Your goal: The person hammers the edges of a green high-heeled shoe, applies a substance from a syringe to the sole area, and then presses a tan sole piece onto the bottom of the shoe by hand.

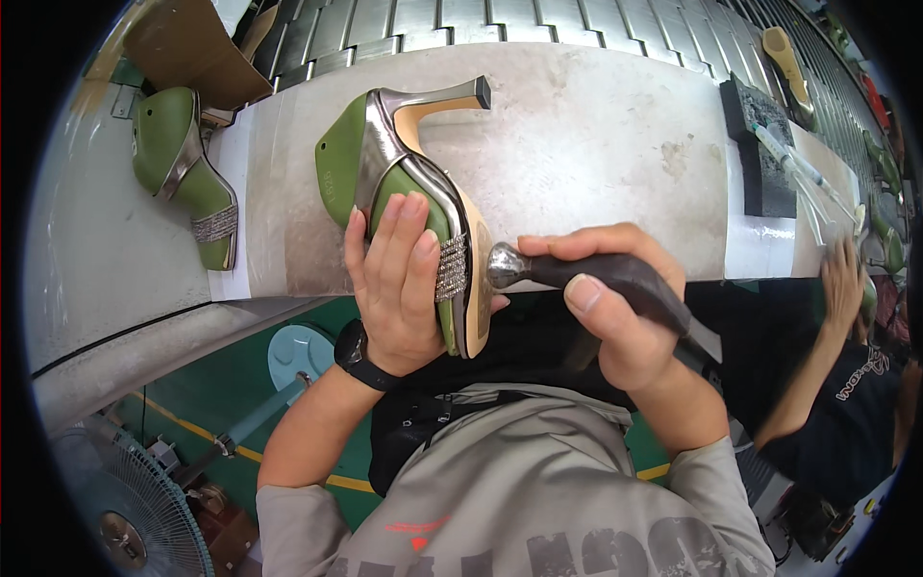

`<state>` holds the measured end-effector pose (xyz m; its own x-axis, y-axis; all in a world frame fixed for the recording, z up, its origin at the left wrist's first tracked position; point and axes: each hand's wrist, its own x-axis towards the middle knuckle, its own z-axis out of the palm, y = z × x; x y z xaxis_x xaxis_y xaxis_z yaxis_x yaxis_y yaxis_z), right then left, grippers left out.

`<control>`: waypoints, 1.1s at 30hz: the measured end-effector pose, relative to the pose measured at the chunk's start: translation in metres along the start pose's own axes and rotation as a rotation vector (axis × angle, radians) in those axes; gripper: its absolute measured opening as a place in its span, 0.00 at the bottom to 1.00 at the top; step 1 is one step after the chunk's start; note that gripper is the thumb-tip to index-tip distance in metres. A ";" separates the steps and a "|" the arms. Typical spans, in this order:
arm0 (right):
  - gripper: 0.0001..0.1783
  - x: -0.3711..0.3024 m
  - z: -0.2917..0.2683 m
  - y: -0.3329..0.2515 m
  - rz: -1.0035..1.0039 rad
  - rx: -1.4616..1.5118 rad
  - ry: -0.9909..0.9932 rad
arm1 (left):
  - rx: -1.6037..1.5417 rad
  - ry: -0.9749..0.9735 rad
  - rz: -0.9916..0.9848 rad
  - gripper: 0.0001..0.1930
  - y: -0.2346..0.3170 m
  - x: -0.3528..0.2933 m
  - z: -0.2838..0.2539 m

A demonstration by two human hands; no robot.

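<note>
A high-heeled sandal in metallic bronze, built on a green shoe last, lies on its side on the bench. Its heel points right at the far end, and a glittery strap crosses the toe part. My left hand is wrapped round the front of the sandal, thumb behind the tan sole. In my right hand is a hammer with a rounded metal face and a dark body, gripped close to its head. The metal face is at the sole's edge; whether it touches, I cannot tell.
Another sandal on a green last lies at the left. Beyond the bench runs a slatted metal conveyor. A black block and syringe-like tool sit right, near a co-worker's hand. A fan stands lower left.
</note>
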<state>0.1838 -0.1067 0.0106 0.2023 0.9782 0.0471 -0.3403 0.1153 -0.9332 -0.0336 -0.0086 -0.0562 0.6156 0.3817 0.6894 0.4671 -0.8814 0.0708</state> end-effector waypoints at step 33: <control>0.16 0.033 0.022 -0.042 -0.323 -0.757 -0.569 | -0.064 0.039 -0.109 0.29 0.006 -0.001 0.000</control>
<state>0.1842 -0.0759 0.0591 -0.3554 0.8791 0.3175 0.3680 0.4439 -0.8170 -0.0315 -0.0139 -0.0566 0.5379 0.4658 0.7026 0.4873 -0.8519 0.1917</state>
